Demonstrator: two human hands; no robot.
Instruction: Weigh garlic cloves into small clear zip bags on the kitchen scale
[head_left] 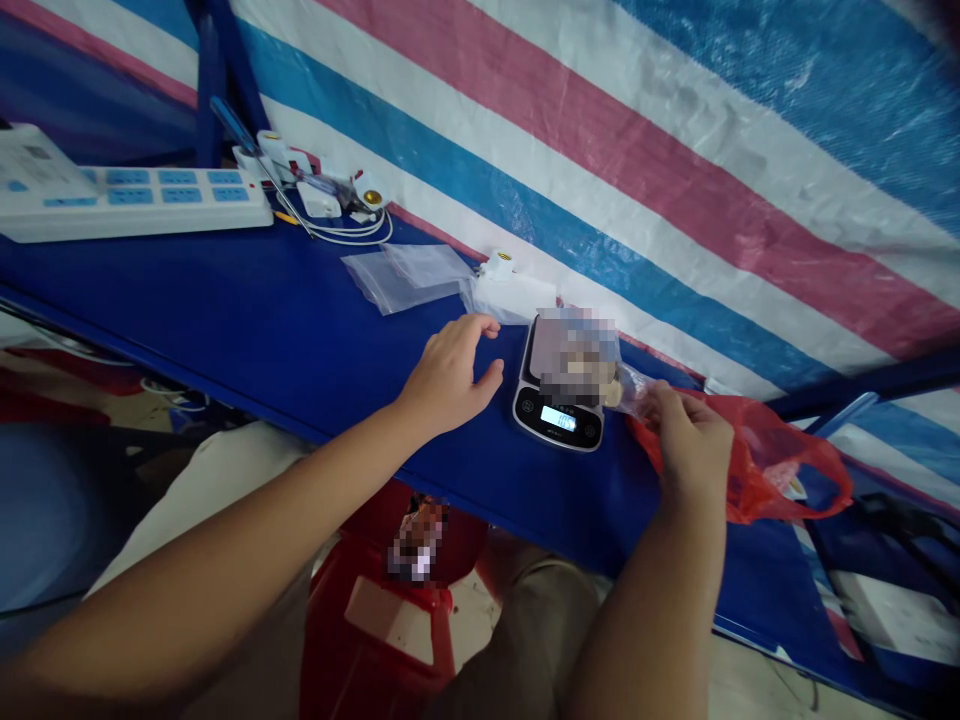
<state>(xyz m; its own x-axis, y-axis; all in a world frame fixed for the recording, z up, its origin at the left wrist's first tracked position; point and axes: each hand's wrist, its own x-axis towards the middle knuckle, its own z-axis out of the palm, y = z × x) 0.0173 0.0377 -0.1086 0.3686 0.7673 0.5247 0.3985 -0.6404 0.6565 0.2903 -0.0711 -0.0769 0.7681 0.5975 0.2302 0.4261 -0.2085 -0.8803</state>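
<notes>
A small digital kitchen scale [559,425] rests on the blue table with its display lit; the figures are not fully legible. On its plate lies a clear plastic bag [636,388] whose contents are blurred out. My right hand [686,430] pinches the near end of that bag at the scale's right side. Left of the scale, my left hand [454,375] hovers over the tabletop, thumb and fingers apart and nothing between them. A red plastic bag [750,450] lies beside and behind my right hand.
Flat clear bags [409,275] and a white block-shaped object [517,295] lie along the striped tarp wall [600,130]. Further left are a white power strip [180,200], cables and a screwdriver [262,160]. A red stool [375,600] stands below the table edge.
</notes>
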